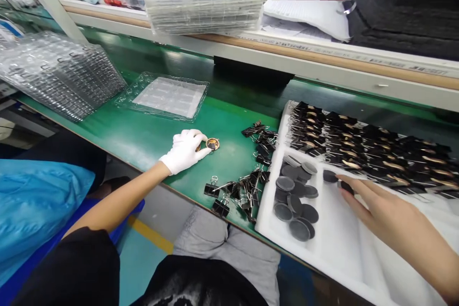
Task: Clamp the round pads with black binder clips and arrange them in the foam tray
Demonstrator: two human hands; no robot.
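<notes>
My left hand (pixel 186 150), in a white glove, pinches a small round gold-rimmed piece (pixel 213 144) just above the green bench. Another bit of gold and dark colour shows between its fingers. My bare right hand (pixel 398 213) is over the white foam tray (pixel 344 253), thumb and forefinger closed on a dark round disc (pixel 346 186). Close by its fingertips is another dark disc (pixel 330 176). Several dark grey discs (pixel 296 196) lie loosely piled in the tray's left compartment.
Black binder clips (pixel 244 193) are scattered between my hands. Rows of clipped pieces (pixel 373 146) fill the tray's back. A flat clear plastic tray (pixel 167 97) lies at the back left, beside stacked clear trays (pixel 64 74). More trays (pixel 204 0) stand on the raised shelf (pixel 247 48).
</notes>
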